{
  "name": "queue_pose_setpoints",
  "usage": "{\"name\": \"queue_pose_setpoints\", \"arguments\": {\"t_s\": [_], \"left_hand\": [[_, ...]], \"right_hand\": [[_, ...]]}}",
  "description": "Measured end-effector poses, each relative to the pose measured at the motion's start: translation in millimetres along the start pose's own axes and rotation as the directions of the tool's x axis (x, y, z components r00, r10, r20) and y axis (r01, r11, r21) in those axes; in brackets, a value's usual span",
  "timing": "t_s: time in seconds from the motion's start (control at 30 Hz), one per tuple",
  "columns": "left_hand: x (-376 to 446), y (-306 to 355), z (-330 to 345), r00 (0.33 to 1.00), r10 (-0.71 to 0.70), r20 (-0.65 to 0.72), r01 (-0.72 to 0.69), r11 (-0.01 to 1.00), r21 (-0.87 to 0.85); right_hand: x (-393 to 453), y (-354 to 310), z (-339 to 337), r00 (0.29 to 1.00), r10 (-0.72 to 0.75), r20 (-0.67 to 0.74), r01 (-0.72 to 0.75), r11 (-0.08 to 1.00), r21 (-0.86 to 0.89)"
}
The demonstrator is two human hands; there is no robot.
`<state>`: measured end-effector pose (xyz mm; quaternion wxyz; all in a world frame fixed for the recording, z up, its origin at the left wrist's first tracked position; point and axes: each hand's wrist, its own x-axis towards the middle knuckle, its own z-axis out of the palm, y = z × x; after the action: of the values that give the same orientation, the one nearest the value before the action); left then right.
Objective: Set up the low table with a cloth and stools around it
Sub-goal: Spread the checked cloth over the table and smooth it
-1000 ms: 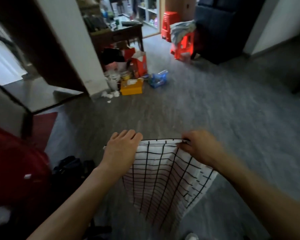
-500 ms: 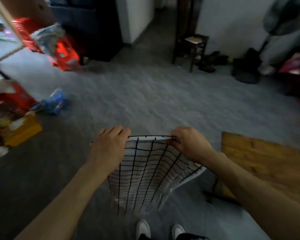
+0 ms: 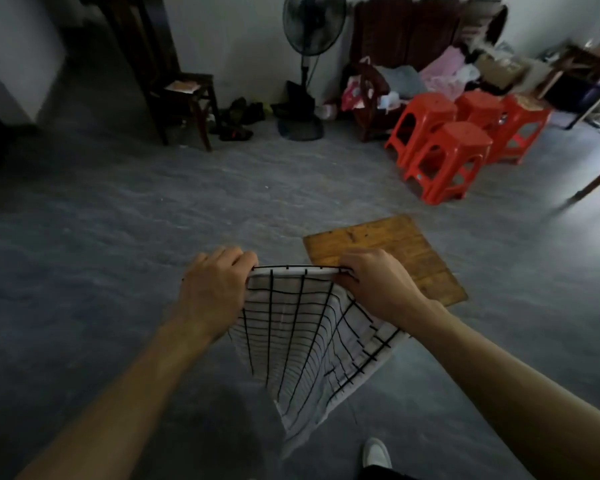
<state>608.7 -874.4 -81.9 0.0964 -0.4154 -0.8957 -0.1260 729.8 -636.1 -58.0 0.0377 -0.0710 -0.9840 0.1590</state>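
Grey concrete floor [image 3: 153, 209] filled most of the view. Red plastic stools [image 3: 447, 140] sat clustered far right, well apart from the low wooden table [image 3: 406, 247], which lay centre-right, just beyond the hands. White cloth w/ black grid [image 3: 291, 323] hung folded below both hands, its top edge running left-right. Left hand [image 3: 215, 289] and right hand [image 3: 374, 285] each had fingers pinched closed on that edge. Table lay ahead and to the right, so right hand was nearer; judged next: spread cloth fwd-right over it.
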Motion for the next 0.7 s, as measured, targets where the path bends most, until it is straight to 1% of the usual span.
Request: {"name": "queue_pose_setpoints", "arguments": {"t_s": [0.2,0.33,0.5,0.7], "left_hand": [[70.0,97.1,21.8,0.996,0.091,0.018,-0.091,0.995,0.045],[124.4,176.0,40.7,0.989,0.149,-0.017,-0.147,0.986,0.074],[185.4,262.0,59.9,0.986,0.166,0.005,-0.166,0.984,0.073],[250.8,328.5,89.7,0.967,0.255,0.027,-0.256,0.964,0.070]], "right_hand": [[-35.2,107.5,-28.3,0.995,0.081,-0.052,-0.080,0.997,0.021],[-60.4,189.9,-53.6,0.991,0.102,-0.092,-0.097,0.994,0.053],[-84.5,274.6,-85.0,0.987,0.130,-0.097,-0.119,0.986,0.113],[-75.9,351.7,-105.2,0.972,0.180,-0.151,-0.132,0.950,0.284]]}}
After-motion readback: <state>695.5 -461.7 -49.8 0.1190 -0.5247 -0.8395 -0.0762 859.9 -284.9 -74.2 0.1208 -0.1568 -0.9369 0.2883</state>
